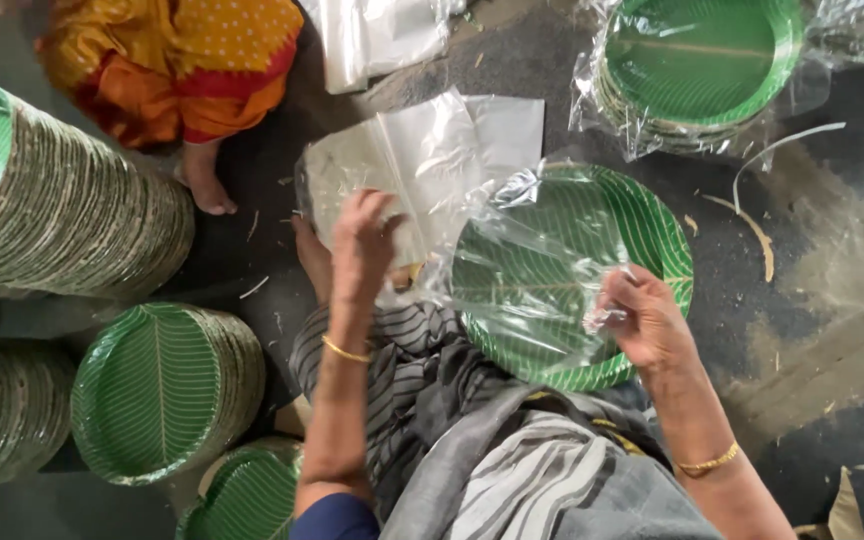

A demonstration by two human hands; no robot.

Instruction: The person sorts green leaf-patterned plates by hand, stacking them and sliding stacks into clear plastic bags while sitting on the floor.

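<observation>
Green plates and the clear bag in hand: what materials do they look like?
Plates: likely laminated paper or card, glossy, with a printed leaf pattern; the side stack shows thin greyish-tan edges. Bag: thin clear plastic film, judging by the wrinkles, glare and plates showing through. The left hand and right hand grip it.

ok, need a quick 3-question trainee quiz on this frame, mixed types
1. True or false: the right hand pinches the clear bag over the green plates.
2. What does the left hand touch: A) the bag, B) the tall stack, C) the foot?
3. Fill in: the pack at top right is wrapped in clear ____.

Key: 1 true; 2 A; 3 plastic.
</observation>
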